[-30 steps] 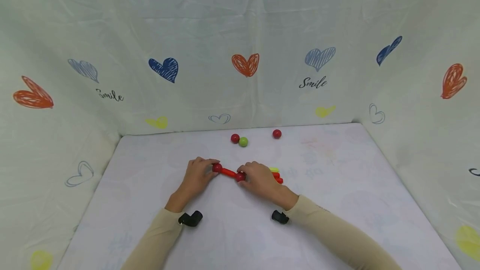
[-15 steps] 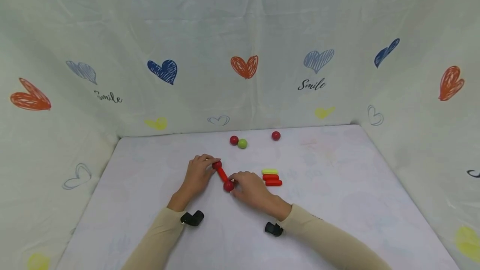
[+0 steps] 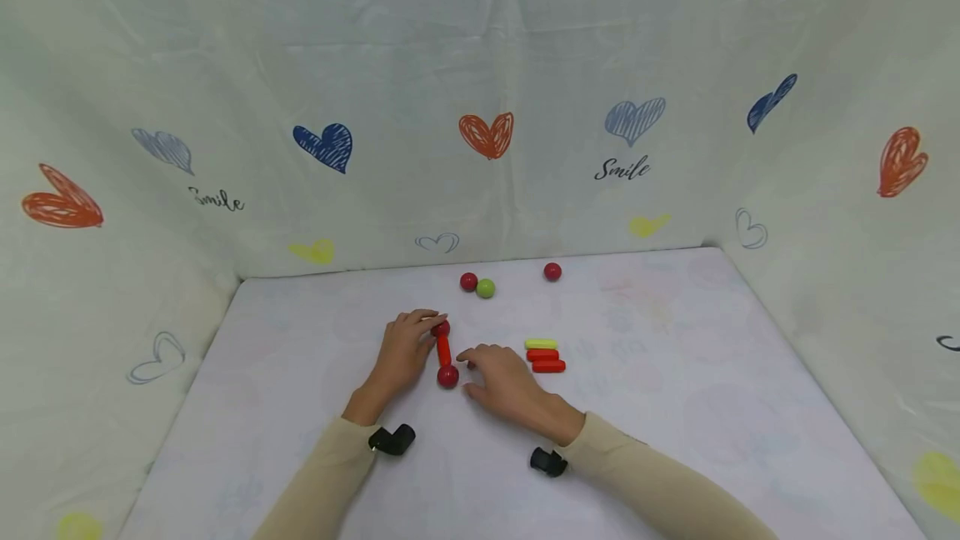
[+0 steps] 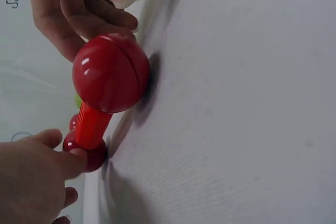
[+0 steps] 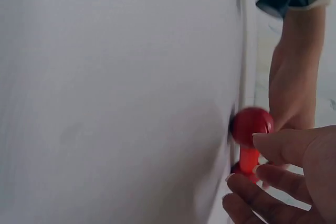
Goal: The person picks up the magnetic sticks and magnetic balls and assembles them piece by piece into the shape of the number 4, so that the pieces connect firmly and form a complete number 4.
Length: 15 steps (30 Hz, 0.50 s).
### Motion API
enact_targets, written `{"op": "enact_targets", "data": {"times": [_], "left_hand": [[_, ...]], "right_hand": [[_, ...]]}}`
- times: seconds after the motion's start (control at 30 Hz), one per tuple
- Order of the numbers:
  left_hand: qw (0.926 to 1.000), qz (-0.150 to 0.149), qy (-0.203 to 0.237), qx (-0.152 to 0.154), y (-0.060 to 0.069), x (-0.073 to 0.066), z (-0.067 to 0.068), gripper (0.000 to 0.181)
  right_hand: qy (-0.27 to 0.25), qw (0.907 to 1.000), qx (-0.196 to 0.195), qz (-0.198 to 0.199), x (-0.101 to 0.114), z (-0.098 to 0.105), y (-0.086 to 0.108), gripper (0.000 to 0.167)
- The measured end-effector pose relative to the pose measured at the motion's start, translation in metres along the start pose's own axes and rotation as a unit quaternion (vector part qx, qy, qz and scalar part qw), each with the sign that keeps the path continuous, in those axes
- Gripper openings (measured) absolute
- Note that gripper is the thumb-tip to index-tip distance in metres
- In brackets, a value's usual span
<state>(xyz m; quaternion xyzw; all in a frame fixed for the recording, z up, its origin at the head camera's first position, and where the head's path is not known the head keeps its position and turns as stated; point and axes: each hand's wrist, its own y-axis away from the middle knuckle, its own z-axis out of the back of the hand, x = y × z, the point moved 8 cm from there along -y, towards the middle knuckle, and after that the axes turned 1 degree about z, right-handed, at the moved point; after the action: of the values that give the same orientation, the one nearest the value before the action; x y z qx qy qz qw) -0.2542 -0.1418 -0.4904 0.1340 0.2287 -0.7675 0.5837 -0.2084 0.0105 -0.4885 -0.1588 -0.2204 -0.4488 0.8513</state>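
Two glossy red balls joined by a bright red stick form a dumbbell-shaped piece (image 3: 444, 350), which lies on the table pointing away from me. My left hand (image 3: 402, 350) pinches its far ball (image 4: 93, 157) between thumb and fingers. The near ball (image 3: 447, 377) shows large in the left wrist view. Just right of it, my right hand (image 3: 504, 382) has its fingers spread and loosely bent, with a small gap to the ball in the head view. In the right wrist view the right thumb (image 5: 286, 145) overlaps the near ball's edge.
Right of my right hand lie a yellow stick (image 3: 541, 344) and two red sticks (image 3: 543, 355) side by side. Toward the back edge sit a red ball (image 3: 468, 282) touching a green ball (image 3: 486, 288), and another red ball (image 3: 552, 272). A white printed cloth (image 3: 390, 190) hangs behind the table.
The dumbbell-shaped piece has swung from slanting rightward to pointing nearly straight at me, its near ball moving left and nearer. My right hand has let go of that ball; the left still holds.
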Motion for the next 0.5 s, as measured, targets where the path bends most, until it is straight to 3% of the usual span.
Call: {"op": "enact_targets", "data": {"times": [0.3, 0.5], "left_hand": [[0.9995, 0.010, 0.011, -0.029, 0.029, -0.009, 0.010, 0.039], [0.9997, -0.002, -0.021, -0.013, 0.045, -0.022, 0.005, 0.041]], "right_hand": [[0.023, 0.9967, -0.074, -0.026, -0.039, 0.046, 0.018, 0.036], [0.054, 0.9931, -0.089, -0.055, -0.067, 0.065, 0.030, 0.034]]}}
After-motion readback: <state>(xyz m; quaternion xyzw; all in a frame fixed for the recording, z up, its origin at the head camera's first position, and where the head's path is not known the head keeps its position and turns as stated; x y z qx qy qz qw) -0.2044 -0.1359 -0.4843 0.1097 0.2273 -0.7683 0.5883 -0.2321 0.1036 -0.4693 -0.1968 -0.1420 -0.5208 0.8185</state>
